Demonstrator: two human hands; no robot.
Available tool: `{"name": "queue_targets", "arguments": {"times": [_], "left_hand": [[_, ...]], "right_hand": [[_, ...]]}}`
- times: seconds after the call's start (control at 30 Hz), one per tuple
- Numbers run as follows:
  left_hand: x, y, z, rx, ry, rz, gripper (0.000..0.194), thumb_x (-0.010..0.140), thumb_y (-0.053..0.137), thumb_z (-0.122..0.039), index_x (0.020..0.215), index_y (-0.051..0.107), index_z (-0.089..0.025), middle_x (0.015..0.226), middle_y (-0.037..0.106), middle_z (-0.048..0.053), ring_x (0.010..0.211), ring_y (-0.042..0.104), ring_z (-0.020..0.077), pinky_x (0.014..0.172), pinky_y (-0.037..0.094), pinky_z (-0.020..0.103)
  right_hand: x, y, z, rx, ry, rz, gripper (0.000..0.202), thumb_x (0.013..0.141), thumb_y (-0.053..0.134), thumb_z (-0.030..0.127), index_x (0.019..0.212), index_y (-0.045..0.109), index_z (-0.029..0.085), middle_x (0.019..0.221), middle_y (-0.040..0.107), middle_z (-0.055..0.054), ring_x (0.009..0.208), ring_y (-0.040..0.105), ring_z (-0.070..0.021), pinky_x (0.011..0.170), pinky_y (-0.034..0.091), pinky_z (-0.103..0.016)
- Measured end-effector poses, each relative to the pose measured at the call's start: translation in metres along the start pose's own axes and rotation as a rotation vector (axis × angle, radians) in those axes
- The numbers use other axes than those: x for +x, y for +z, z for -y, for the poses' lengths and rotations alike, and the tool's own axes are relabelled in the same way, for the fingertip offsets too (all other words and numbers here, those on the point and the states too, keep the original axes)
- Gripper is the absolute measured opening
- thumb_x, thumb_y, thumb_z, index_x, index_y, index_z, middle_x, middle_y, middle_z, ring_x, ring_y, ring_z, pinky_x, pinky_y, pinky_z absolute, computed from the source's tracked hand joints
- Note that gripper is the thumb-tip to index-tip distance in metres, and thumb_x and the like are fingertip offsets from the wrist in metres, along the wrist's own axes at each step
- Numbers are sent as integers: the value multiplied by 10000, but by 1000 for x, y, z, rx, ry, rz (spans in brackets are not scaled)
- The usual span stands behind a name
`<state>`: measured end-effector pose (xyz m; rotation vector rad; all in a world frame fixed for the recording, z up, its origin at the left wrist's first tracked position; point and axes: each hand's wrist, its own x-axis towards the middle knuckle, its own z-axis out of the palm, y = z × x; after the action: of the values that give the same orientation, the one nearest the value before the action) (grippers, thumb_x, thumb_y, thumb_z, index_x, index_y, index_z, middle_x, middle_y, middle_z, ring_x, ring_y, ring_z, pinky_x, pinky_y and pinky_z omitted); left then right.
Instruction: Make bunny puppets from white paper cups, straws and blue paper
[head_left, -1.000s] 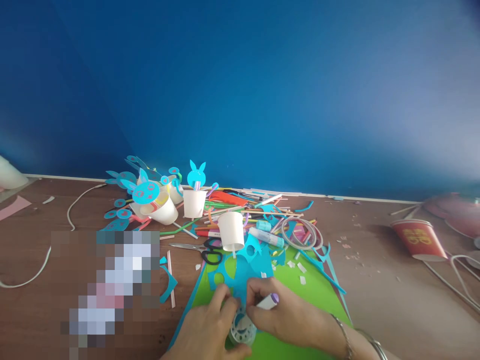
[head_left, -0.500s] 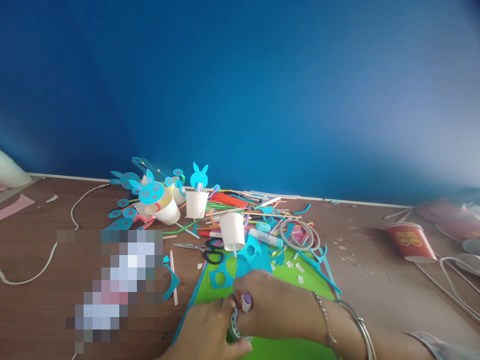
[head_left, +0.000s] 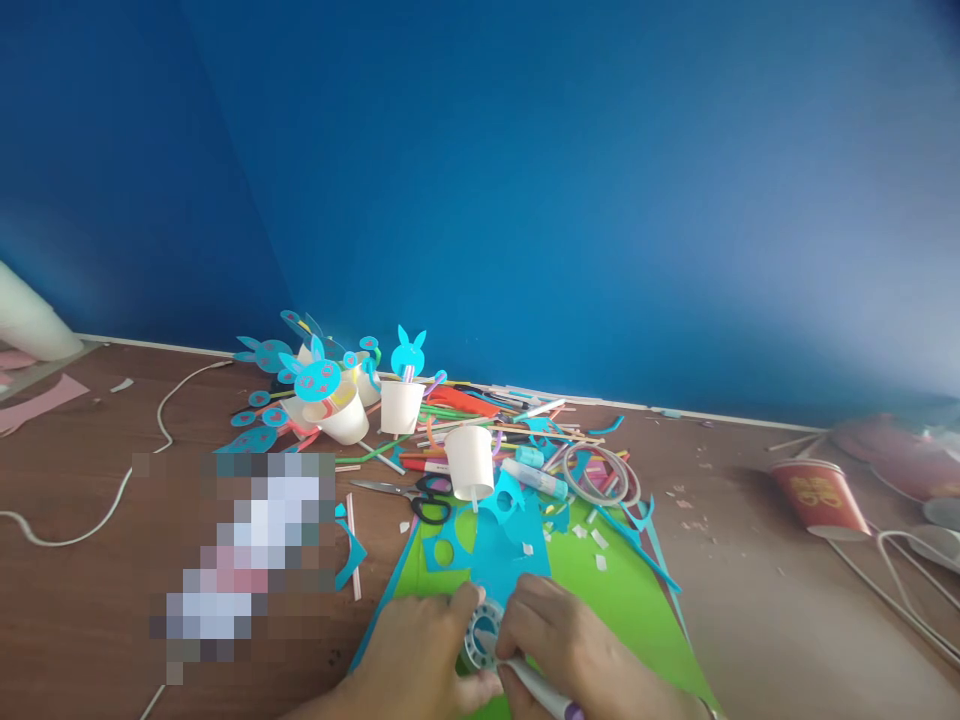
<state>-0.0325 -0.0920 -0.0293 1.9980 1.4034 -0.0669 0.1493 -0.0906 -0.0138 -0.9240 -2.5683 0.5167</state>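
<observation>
My left hand (head_left: 420,645) is closed around the side of a small round ring-shaped item (head_left: 474,625), dotted along its rim, thumb and forefinger on its edge. In my right hand (head_left: 559,635) is a white marker (head_left: 536,688) with a purple end, its tip pointing into the middle of the ring. Both hands rest over green paper (head_left: 600,600) with cut blue paper (head_left: 510,545) on it. Beyond them an upside-down white cup (head_left: 469,463) has a straw sticking out below.
Scissors (head_left: 412,494), a glue stick (head_left: 534,478), coiled tubing (head_left: 600,474) and many straws lie behind the hands. White cups with blue paper rabbits (head_left: 408,356) stand at the back left. A red cup (head_left: 821,498) lies right. A pixelated patch covers the left.
My right hand has turned and drawn back to the right, and the marker now slants with its purple end toward me. The ring shows more fully. The view has shifted slightly.
</observation>
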Motion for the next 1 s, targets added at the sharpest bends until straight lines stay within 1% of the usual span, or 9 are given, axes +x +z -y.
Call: {"name": "queue_targets", "arguments": {"times": [0.17,0.27,0.37,0.47,0.63,0.7,0.8,0.9,1.0], "left_hand": [[0,-1,-1,-1,-3,16,459,732,650,-399,1161,600,-241,1039,746,56,947,694,318,763,542,363],[1,1,1,7,1,13,474,720,653,-370,1172,596,-238,1033,748,62,942,695,337,762,548,392],[2,5,4,5,12,-12,507,711,646,-354,1201,585,-240,1038,748,69,938,696,348,754,551,404],[2,6,5,2,4,-26,521,694,649,-343,1204,587,-254,1010,756,59,911,706,337,733,552,381],[0,2,4,-11,-10,-6,564,668,656,-310,1225,581,-264,989,762,51,900,707,329,714,534,357],[0,2,4,-23,-10,1,535,678,644,-300,1210,589,-269,953,766,36,871,711,307,684,520,326],[0,4,5,-16,4,-19,442,713,617,-308,1152,611,-264,893,767,25,815,715,277,638,490,291],[2,7,7,7,18,-50,357,753,596,-378,1081,634,-242,859,765,43,767,715,280,618,472,298],[2,10,9,-30,28,-49,365,771,599,-474,1067,643,-264,882,767,36,791,716,287,625,472,305]], "right_hand": [[2,0,4,-40,-21,68,184,739,491,37,816,515,202,768,629,-37,702,542,-171,625,421,-262],[2,4,5,-156,-93,32,168,763,475,36,793,517,196,726,614,-35,655,519,-170,588,397,-270],[2,13,1,-303,-200,-58,159,790,467,71,707,485,205,625,559,-16,575,468,-169,527,340,-287],[2,21,0,-398,-235,-106,175,794,456,81,674,468,209,570,518,-7,532,437,-167,506,295,-301],[8,23,5,-474,-203,-55,90,759,554,153,689,513,192,593,564,-15,531,467,-168,499,279,-318],[13,23,7,-499,-179,-9,61,723,596,181,698,540,183,584,580,-19,529,488,-173,494,280,-321],[23,18,13,-502,-70,175,80,659,630,183,725,589,165,591,619,-45,536,529,-184,481,260,-317],[39,6,21,-425,202,396,114,645,596,170,751,638,165,668,681,-76,577,579,-200,493,241,-312],[56,-8,25,-327,448,503,142,698,534,195,723,673,179,695,707,-88,593,589,-200,508,227,-308]]}}
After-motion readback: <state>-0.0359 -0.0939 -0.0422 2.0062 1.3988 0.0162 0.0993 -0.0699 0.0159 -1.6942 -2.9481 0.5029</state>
